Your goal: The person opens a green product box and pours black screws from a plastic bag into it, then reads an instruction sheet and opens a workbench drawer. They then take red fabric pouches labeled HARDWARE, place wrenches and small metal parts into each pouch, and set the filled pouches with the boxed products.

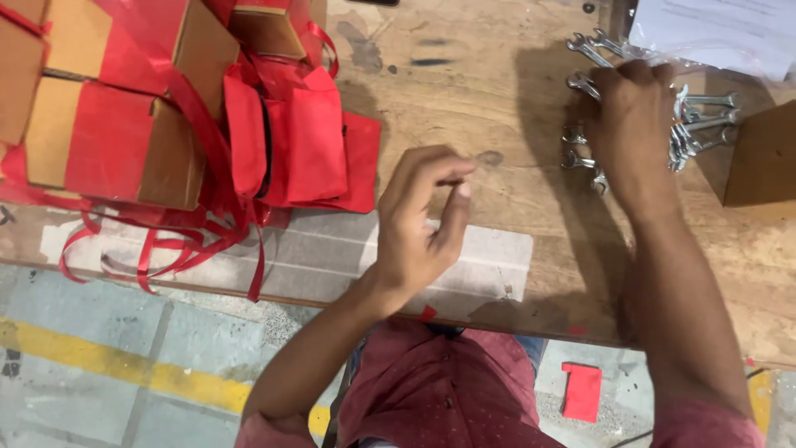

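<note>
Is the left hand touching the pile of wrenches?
No, the left hand hangs over bare table with nothing in it, while the right hand rests on the wrenches.

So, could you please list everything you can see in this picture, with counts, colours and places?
Wrenches: a pile, exact count unclear, silver metal, far right of the table under the right hand.
Cardboard boxes: several, brown with red wrapping, stacked at far left.
Red pouches: a few, red, leaning beside the boxes.
Red ribbon: loose loops, red, hanging over the table's near edge.
Paper sheet: one, white, top right corner.
Table: one, worn wood, with pale tape strips near the front.
Red piece: one, on the floor below.
Left hand: curled above the table, holding nothing visible.
Right hand: resting on the wrenches.
</note>
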